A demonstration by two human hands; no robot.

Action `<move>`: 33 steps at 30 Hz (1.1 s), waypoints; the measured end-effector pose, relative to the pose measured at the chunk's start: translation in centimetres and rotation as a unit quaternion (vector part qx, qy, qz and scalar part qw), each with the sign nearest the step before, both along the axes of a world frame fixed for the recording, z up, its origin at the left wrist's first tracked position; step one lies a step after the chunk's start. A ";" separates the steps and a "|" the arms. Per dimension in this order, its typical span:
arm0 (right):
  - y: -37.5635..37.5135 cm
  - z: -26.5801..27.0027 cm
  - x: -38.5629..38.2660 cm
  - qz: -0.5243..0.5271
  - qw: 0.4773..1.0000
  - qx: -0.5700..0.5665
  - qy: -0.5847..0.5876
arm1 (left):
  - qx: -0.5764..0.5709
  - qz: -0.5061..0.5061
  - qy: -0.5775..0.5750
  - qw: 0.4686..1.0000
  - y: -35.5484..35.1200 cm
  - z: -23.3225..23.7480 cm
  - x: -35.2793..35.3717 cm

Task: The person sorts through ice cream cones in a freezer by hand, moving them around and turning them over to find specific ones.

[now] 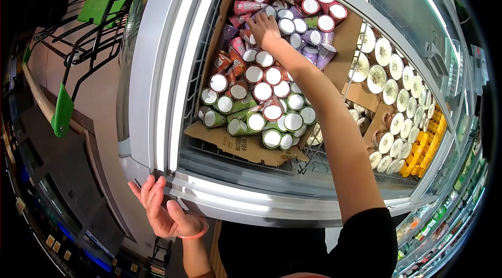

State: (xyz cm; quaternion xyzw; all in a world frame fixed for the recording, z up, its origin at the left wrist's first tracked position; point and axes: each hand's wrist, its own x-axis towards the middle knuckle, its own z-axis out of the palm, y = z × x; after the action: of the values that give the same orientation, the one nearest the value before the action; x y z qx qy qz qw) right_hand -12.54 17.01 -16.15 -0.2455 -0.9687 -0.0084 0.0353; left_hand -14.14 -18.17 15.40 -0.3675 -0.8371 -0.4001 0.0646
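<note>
My right hand [265, 28] reaches deep into a cardboard box [222, 142] of wrapped ice cream cones inside a chest freezer. Its fingers are spread over the purple cones [286, 26], touching them near a red-and-pink group; the fingertips are partly hidden among the wrappers, and nothing is visibly gripped. Brown-red cones [254, 74] and green cones [255, 122] with white lids lie closer to me. My left hand [160, 210], with a coral band at its wrist, is raised palm up beside the freezer's front corner, fingers apart and holding nothing.
The freezer's metal rim [246, 202] runs between my body and the box. On the right, under the glass, sit several round-lidded tubs [389, 91] and yellow packages [426, 145]. A shopping cart [107, 1] with green parts stands at the left.
</note>
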 end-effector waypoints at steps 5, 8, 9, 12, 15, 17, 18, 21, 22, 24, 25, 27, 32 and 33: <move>1.8 -2.7 -4.9 0.013 0.994 0.096 -0.059 | -0.034 -0.018 0.009 0.999 -0.8 0.0 -0.1; 2.3 -4.8 -7.1 0.008 0.990 0.117 -0.072 | -0.074 -0.027 0.004 0.997 -0.8 0.6 -0.2; 2.6 -5.7 -7.7 0.007 0.987 0.117 -0.110 | -0.104 -0.014 -0.001 0.994 -0.7 1.1 0.1; 2.9 -5.6 -7.3 0.060 0.984 0.152 -0.067 | -0.090 -0.008 0.010 0.996 -0.7 0.7 0.2; 4.2 -5.2 -6.4 0.111 0.973 0.201 0.000 | -0.106 0.002 0.007 0.994 -0.9 0.9 0.1; 5.3 -4.3 -5.9 0.131 0.976 0.172 0.018 | -0.078 0.005 0.013 0.997 -0.8 0.4 0.2; 5.8 -3.9 -5.5 0.122 0.980 0.154 0.020 | -0.086 0.008 0.011 0.996 -0.9 0.5 0.2; 6.9 -3.2 -5.1 0.118 0.976 0.180 0.029 | -0.074 -0.003 0.013 0.997 -0.6 0.3 0.0; 7.0 -2.9 -5.1 0.119 0.978 0.171 0.018 | -0.071 -0.008 0.016 0.997 -0.5 0.4 0.0; 7.4 -2.3 -4.9 0.119 0.980 0.156 -0.009 | -0.063 -0.019 0.019 0.998 -0.3 0.3 0.0; 7.8 -2.7 -4.7 0.130 0.978 0.164 0.011 | -0.055 -0.026 0.022 0.998 -0.1 0.3 0.0; 8.2 -3.8 -5.2 0.156 0.970 0.178 0.056 | -0.037 -0.041 0.030 0.998 0.2 0.3 -0.1; 7.9 -3.7 -5.6 0.071 0.980 0.185 0.022 | -0.003 -0.072 0.052 0.996 0.5 0.0 -0.7; 7.8 -3.6 -5.7 0.058 0.981 0.186 0.001 | 0.001 -0.075 0.055 0.996 0.4 -0.2 -0.9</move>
State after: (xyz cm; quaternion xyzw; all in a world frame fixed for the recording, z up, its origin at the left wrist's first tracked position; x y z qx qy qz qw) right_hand -18.24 24.76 -19.79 -0.1780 -0.9627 -0.1864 0.0822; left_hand -15.05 -17.73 15.24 -0.4504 -0.8022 -0.3835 0.0805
